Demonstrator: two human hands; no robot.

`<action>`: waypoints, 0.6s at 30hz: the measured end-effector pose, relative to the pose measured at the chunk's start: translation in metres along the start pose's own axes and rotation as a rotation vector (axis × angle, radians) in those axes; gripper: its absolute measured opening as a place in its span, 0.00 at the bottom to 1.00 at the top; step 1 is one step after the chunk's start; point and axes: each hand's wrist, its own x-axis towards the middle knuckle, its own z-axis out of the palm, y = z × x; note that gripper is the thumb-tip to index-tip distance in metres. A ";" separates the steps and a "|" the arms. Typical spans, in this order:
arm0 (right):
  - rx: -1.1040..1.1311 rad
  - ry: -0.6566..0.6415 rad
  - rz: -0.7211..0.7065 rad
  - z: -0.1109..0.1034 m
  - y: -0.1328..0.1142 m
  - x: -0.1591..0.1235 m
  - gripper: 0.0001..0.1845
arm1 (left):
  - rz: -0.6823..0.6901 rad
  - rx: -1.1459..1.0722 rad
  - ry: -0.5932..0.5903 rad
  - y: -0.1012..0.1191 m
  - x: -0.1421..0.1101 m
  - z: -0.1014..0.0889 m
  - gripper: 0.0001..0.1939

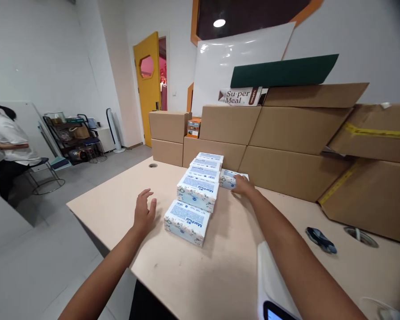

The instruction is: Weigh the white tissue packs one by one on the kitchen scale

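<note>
Several white tissue packs with blue print and a floral border rest on the wooden table (116, 200). Most form a row, raised toward its far end, and the nearest tissue pack (186, 221) lies lower at the front. To the right of the row sits another tissue pack (227, 178), against the cardboard boxes. My right hand (242, 184) grips that pack by its right end, and its fingertips are partly hidden. Over the table, left of the front pack, my left hand (144, 211) is open, fingers apart, touching nothing.
Stacked cardboard boxes (290, 129) line the table's back. A dark blue object (321, 240) lies by a cable hole (360, 236) at right. Under my right forearm is a white device (270, 275) with a screen. A seated person (11, 138) is far left.
</note>
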 end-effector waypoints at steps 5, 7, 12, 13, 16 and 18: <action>0.047 -0.019 0.015 0.000 0.011 -0.033 0.42 | -0.119 -0.073 -0.056 0.001 0.006 0.005 0.20; 0.061 -0.025 0.020 0.000 0.011 -0.050 0.43 | -0.156 -0.089 -0.073 0.003 0.010 0.007 0.20; 0.079 -0.053 0.037 0.001 0.001 -0.102 0.44 | -0.243 -0.094 -0.119 0.008 0.018 0.006 0.21; 0.076 -0.057 0.039 0.000 -0.002 -0.114 0.44 | -0.263 -0.092 -0.127 0.009 0.020 0.006 0.21; 0.043 -0.067 0.033 -0.002 -0.016 -0.150 0.46 | -0.317 -0.057 -0.183 0.013 0.024 0.006 0.24; 0.006 -0.068 0.018 -0.002 -0.026 -0.174 0.48 | -0.356 0.025 -0.278 0.016 0.026 0.007 0.27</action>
